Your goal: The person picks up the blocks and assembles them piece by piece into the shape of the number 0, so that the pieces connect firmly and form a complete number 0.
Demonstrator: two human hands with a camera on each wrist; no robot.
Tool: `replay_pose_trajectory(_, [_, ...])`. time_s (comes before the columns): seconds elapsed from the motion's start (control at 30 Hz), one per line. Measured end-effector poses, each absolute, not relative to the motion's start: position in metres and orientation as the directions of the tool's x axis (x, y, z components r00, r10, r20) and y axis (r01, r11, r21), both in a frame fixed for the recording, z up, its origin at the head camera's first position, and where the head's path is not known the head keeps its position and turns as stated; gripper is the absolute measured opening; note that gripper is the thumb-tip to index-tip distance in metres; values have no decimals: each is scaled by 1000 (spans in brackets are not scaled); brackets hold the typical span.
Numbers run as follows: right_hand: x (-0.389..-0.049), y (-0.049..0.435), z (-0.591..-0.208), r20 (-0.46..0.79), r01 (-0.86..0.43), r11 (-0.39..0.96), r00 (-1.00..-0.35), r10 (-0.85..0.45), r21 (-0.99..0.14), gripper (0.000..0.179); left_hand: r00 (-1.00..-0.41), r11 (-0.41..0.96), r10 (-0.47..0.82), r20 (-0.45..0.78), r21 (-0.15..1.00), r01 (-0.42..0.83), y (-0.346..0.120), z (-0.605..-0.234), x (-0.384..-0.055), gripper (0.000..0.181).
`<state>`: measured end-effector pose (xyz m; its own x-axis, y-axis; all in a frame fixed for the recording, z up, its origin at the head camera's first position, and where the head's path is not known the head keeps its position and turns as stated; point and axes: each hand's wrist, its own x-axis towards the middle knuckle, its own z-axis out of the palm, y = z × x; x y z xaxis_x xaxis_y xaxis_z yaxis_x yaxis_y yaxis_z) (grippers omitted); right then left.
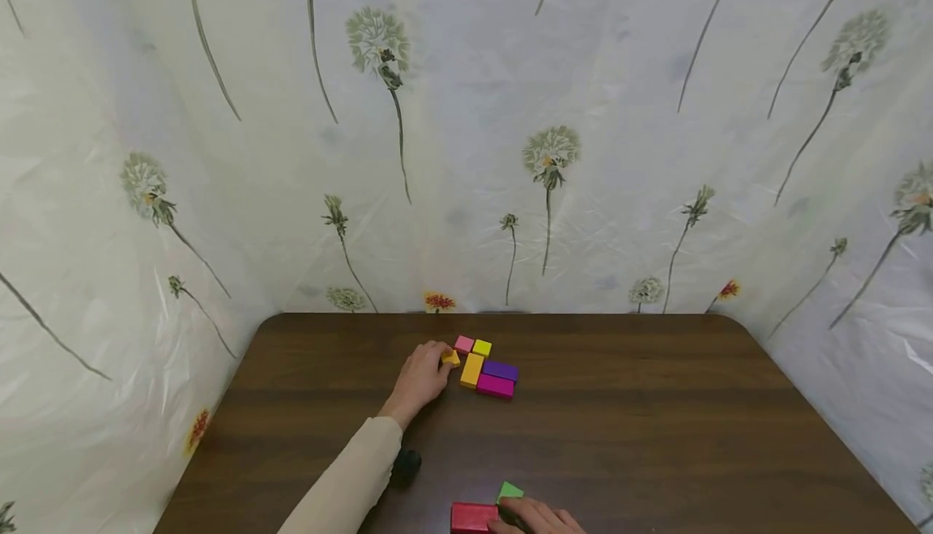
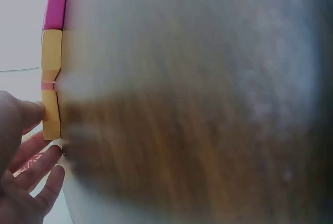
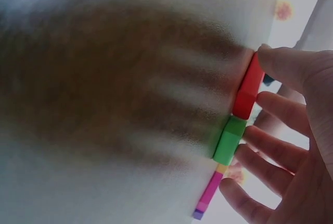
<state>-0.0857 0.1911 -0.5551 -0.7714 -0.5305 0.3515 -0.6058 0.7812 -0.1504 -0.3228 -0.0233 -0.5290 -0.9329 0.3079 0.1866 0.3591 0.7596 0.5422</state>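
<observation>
At the far side of the table, my left hand [image 1: 420, 378] pinches a small orange block [image 1: 452, 358] between thumb and fingers. In the left wrist view this orange block [image 2: 51, 114] shows slanted faces, with the thumb on its side. Right beside it lie a pink block [image 1: 464, 344], a yellow block [image 1: 483, 348], a longer orange block [image 1: 471, 371], a purple block [image 1: 500, 370] and a magenta block [image 1: 496, 386]. Near the front, my right hand [image 1: 539, 515] has its thumb and forefinger against a red block [image 1: 474, 518]. A green block [image 1: 509, 492] stands by its fingertips.
The brown wooden table [image 1: 656, 420] has rounded far corners. A curtain [image 1: 466, 153] printed with dandelions surrounds its back and sides. Beside the left sleeve [image 1: 350, 477] is a dark rounded object [image 1: 406, 467].
</observation>
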Motion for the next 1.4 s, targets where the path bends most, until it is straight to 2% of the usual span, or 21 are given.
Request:
replay_pose_trajectory(0.13, [-86,191,-554,341,-606,780,-774,-533,-156,37,-939,745,289,186,572,342,-25,-529,-322,20])
replay_pose_trajectory(0.43, [-87,192,-554,337,-613,776,-769,-543,-148,37,-943,732,307,128,602,320,-25,-525,-319,38])
replay_pose_trajectory(0.57, [-86,191,-553,322,-602,782,-781,-535,-161,37,-947,709,304,102,640,296,-23,-524,-317,32])
replay_pose_trajectory(0.73, [-86,190,-555,342,-601,784,-778,-528,-156,36,-942,660,309,134,682,314,-26,-525,-314,20])
replay_pose_trajectory(0.97, [-87,193,-555,346,-619,774,-761,-549,-133,38,-947,647,265,181,695,314,-33,-522,-311,17])
replay_pose_trajectory(1.2, [-87,193,-552,313,-615,772,-774,-550,-164,38,-967,641,206,153,725,251,-44,-520,-304,18])
replay_pose_trajectory(1.4, [-87,193,-552,325,-624,770,-762,-560,-136,39,-970,597,178,164,765,239,-56,-522,-298,18])
